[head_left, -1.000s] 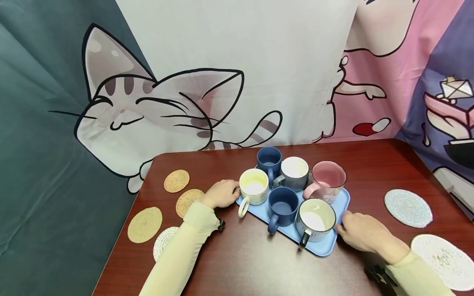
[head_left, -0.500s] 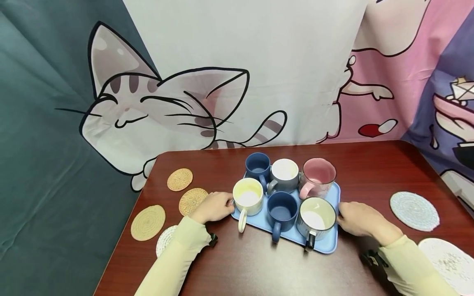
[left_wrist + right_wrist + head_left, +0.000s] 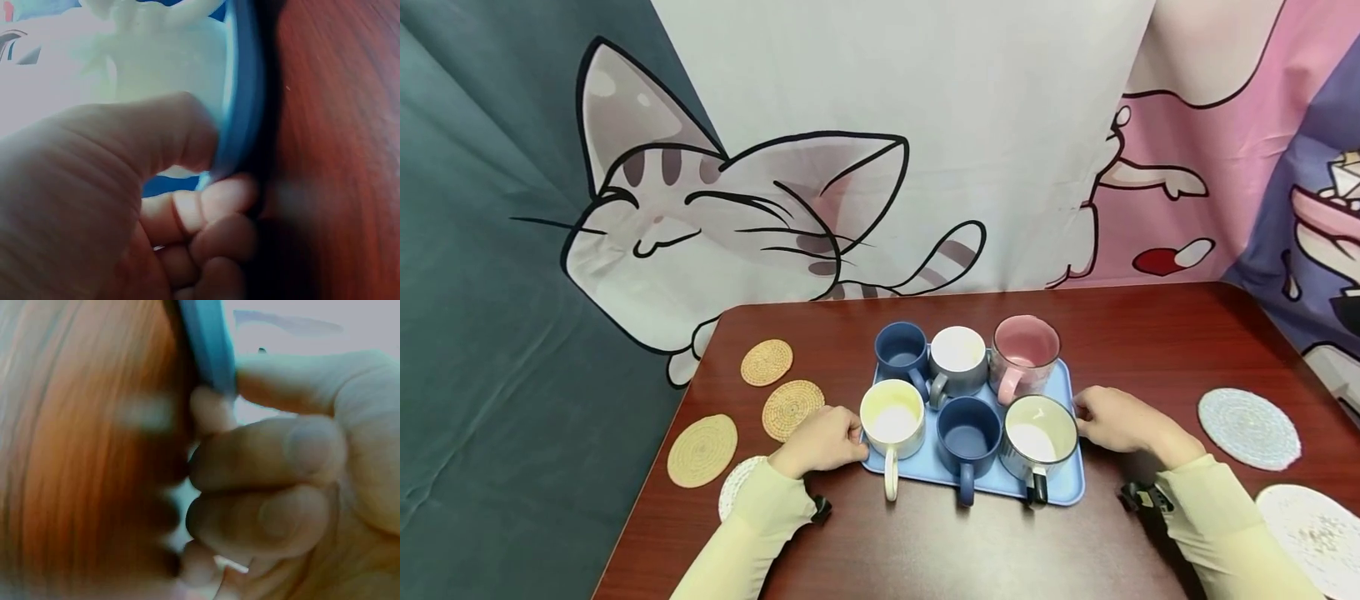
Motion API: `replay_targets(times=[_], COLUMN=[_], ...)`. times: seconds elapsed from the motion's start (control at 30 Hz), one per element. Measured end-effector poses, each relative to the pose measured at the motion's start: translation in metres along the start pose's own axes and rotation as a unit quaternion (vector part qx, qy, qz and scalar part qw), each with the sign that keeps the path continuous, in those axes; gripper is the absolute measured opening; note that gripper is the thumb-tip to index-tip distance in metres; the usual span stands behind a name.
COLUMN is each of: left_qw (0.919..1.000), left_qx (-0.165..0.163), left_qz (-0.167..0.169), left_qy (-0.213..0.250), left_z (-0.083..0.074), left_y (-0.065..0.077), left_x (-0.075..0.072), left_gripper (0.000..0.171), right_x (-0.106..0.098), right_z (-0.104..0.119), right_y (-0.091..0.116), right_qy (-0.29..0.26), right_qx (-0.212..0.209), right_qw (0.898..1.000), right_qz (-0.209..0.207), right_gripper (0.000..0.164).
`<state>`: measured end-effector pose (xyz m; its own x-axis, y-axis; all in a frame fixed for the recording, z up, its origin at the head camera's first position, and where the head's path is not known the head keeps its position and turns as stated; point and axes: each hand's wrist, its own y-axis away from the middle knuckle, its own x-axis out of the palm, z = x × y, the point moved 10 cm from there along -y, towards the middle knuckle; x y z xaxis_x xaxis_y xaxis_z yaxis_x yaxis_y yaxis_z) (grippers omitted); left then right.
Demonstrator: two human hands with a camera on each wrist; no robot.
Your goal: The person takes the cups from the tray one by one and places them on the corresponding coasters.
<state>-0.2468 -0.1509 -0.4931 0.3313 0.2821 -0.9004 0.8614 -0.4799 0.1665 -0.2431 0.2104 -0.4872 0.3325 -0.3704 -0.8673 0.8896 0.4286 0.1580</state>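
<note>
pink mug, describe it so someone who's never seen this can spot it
On the brown table, find the blue tray. In its far row, go to the right end, beside the grey mug. The pink mug alone has a pink inside and handle.

No words, numbers or signs can be read here. The big cloth (image 3: 985,125) on the wall has drawings, but I can't make out any letters on it. The little marks on the pink cup (image 3: 1027,357) and on the white mat (image 3: 1311,533) are too small to tell. Both wrist views are too blurry to read.
</note>
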Motion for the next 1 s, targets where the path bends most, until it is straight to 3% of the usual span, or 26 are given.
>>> replay_targets(times=[0.1,0.23,0.4,0.53,0.8,1.0], left_qw=[0.9998,0.9945,0.9734,0.9566,0.935,0.9261], left_qx=[-0.005,-0.015,-0.042,-0.059,-0.056,-0.049], left_qz=[0.013,0.067,0.138,0.176,0.237,0.261], left_qy=[0.015,0.079,0.178,0.225,0.258,0.268], left_z=[-0.001,0.0,0.003,0.006,0.004,0.001], left_y=[0.001,0.002,0.008,0.013,0.019,0.021], left_x=[-0.001,0.008,0.024,0.036,0.05,0.053], left_gripper=[0.027,0.024,0.021,0.023,0.024,0.025], right_x=[0.0,0.001,0.002,0.002,0.004,0.003], right_z=[-0.003,-0.006,-0.007,-0.006,-0.006,-0.003], right_y=[-0.001,-0.002,-0.002,-0.002,0.001,0.001], right_qy=[-0.03,-0.048,-0.046,-0.045,-0.069,-0.074], right_qx=[-0.011,-0.014,-0.014,-0.02,-0.039,-0.049], right_qw=[0.999,0.999,0.999,0.999,0.997,0.996], right_qz=[-0.001,0.006,0.009,0.013,0.023,0.027], right_gripper=[0.028,0.027,0.027,0.03,0.034,0.034])
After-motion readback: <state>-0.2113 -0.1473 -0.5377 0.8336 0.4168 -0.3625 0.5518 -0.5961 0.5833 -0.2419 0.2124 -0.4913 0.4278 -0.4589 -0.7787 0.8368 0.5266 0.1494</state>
